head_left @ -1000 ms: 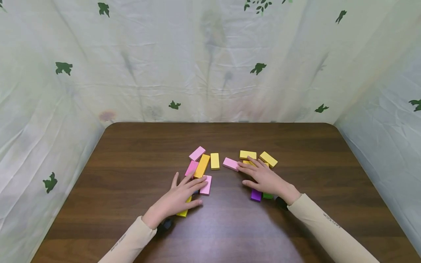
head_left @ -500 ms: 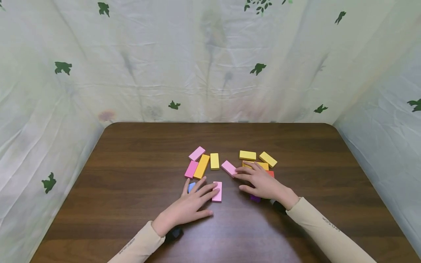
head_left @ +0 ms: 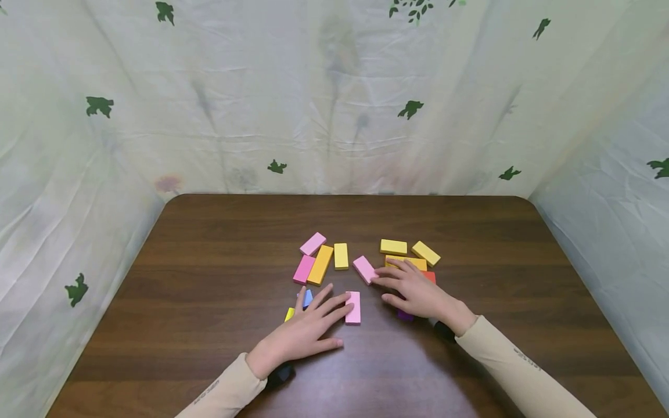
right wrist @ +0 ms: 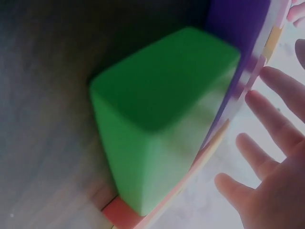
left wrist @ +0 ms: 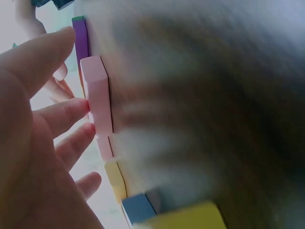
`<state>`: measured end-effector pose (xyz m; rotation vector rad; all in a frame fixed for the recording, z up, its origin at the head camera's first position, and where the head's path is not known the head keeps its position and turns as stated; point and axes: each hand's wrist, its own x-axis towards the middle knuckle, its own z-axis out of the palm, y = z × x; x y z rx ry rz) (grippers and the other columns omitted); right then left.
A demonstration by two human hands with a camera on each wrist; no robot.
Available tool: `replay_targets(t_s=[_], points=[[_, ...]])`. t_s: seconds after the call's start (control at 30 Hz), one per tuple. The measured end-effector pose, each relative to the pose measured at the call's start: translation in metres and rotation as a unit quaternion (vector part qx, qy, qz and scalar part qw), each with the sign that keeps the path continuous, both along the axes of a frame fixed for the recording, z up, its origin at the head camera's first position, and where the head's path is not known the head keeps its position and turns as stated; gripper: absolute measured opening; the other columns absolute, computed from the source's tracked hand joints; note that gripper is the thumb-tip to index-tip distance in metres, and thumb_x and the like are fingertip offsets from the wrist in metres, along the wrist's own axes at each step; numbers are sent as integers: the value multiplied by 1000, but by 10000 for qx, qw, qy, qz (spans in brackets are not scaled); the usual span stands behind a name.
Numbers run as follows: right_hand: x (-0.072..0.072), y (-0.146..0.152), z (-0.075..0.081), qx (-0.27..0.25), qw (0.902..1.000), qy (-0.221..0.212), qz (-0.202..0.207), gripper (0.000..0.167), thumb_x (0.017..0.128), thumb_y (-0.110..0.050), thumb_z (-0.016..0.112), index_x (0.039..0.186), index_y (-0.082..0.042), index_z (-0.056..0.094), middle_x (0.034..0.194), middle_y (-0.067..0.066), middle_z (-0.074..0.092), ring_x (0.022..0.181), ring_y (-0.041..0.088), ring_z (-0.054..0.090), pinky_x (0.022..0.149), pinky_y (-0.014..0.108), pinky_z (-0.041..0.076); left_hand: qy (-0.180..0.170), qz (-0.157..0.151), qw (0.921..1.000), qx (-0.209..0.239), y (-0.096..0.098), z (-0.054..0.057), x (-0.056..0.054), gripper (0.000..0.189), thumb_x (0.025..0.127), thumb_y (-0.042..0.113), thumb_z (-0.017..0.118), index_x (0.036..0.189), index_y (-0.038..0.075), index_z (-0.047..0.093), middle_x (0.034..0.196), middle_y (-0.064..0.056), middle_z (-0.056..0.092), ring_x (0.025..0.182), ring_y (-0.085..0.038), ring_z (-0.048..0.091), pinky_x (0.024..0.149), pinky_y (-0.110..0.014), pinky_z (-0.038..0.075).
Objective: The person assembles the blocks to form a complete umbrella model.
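My left hand (head_left: 305, 334) has its fingers spread, two fingertips resting on a light pink block (head_left: 354, 310) near the middle of the table. The left wrist view shows those fingertips against the pink block (left wrist: 97, 98). With fingers also extended, my right hand (head_left: 416, 290) touches the corner of another pink block (head_left: 363, 269), which lies slanted. Beneath the right hand are an orange block (head_left: 418, 263), a red block (head_left: 430, 276) and a purple block (head_left: 405, 316), all partly hidden. A green block (right wrist: 162, 86) shows large in the right wrist view.
Left of centre lie a pink block (head_left: 313, 244), a darker pink one (head_left: 304, 269), an orange block (head_left: 320, 264) and a yellow one (head_left: 341, 256). Blue (head_left: 307, 298) and yellow (head_left: 290, 314) blocks peek out by the left hand. Two yellow blocks (head_left: 394, 247) sit behind the right hand.
My left hand has slid its pink block to the right, away from the left group. The pink block at my right fingertips has turned and moved slightly nearer; the right hand shifted a little left.
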<state>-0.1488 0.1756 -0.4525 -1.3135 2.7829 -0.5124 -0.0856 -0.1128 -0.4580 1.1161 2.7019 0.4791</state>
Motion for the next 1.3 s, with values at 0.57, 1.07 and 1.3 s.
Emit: replay_targets(t_s=[0.57,1.07,1.3], points=[[6,-7,-3,-137,9995,172,237,39,91,-4,59,128,-12,63,124,7,57,117,28,47,100,46,37,145,-114,9996,-235,28,-1,-4,68,91,49,59,149,20,38,156,0,24,143,-34,10,102,-72,6],[7,-6,-1,-118,9995,-180,221,39,94,-7,55,133,-9,58,141,10,49,135,36,34,107,55,27,296,-100,9990,-328,35,1,-8,64,91,47,59,147,20,41,153,-2,30,143,-33,12,102,-72,8],[8,-6,-1,-62,9996,-204,170,40,94,-9,57,134,-10,57,140,9,49,135,36,34,108,54,26,328,-62,9988,-352,35,1,-8,64,91,47,59,147,19,41,152,-2,31,143,-34,13,102,-71,8]])
